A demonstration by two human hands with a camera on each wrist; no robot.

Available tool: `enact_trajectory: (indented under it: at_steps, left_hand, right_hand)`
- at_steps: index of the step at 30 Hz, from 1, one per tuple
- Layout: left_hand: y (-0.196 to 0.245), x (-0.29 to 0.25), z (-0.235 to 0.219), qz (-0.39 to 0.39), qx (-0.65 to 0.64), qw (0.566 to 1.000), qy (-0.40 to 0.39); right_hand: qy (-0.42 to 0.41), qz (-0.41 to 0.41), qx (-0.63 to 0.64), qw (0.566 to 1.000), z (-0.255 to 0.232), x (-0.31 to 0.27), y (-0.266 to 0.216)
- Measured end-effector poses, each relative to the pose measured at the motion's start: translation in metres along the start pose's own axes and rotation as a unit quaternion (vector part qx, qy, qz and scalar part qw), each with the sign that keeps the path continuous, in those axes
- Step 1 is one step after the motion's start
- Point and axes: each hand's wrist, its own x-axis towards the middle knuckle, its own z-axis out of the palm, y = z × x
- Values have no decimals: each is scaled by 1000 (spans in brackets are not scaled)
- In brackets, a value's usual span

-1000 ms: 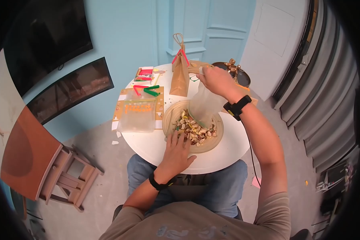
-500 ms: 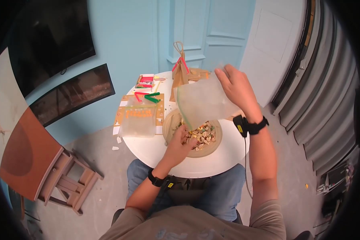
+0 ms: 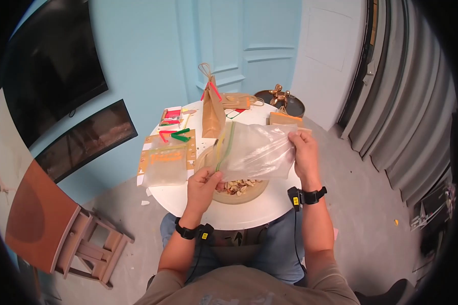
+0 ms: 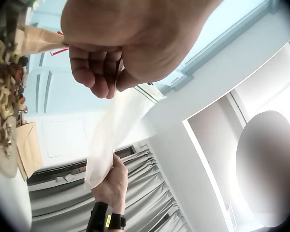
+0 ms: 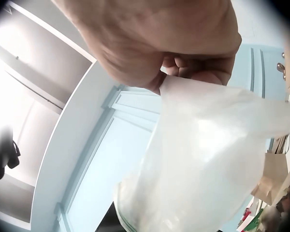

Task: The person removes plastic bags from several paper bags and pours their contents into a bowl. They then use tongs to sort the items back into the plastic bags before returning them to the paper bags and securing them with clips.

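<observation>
A translucent zip bag [image 3: 259, 150] is stretched between both hands above the table, looking flat and empty. My left hand [image 3: 201, 190] pinches the bag's mouth near its green and yellow zip strip. At the opposite end, my right hand [image 3: 305, 155] grips a bottom corner, with the plastic creased toward its thumb in the right wrist view. Below the bag sits a round woven-looking tray [image 3: 244, 200] with a heap of mixed dried pieces [image 3: 241, 187], pale, brown and some colored. The bag hides much of the tray in the head view.
A standing kraft paper bag [image 3: 213, 117] with a red clip is behind the tray. At left, another zip bag [image 3: 165, 175] lies on a patterned sheet, near a green clip [image 3: 180, 136]. Flat paper bags [image 3: 236, 101] lie at the back; a bronze figurine [image 3: 278, 94] stands behind the table.
My right hand has come down from its raised position, swinging the bag from upside down over the heap to level. My left hand has left the heap and taken the bag's mouth.
</observation>
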Motion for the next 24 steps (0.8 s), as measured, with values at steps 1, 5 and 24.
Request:
enact_trajectory:
  at_steps: [1, 5, 24]
  left_hand:
    - [2, 0, -2, 10, 4, 1000, -7]
    - [12, 5, -21, 23, 38, 998, -51]
    - [5, 31, -46, 32, -126, 991, 12]
  right_hand:
    - [9, 1, 18, 1000, 1, -5, 3]
    - [-63, 79, 129, 986, -11, -12, 0]
    - [-399, 134, -19, 907, 18, -79, 43]
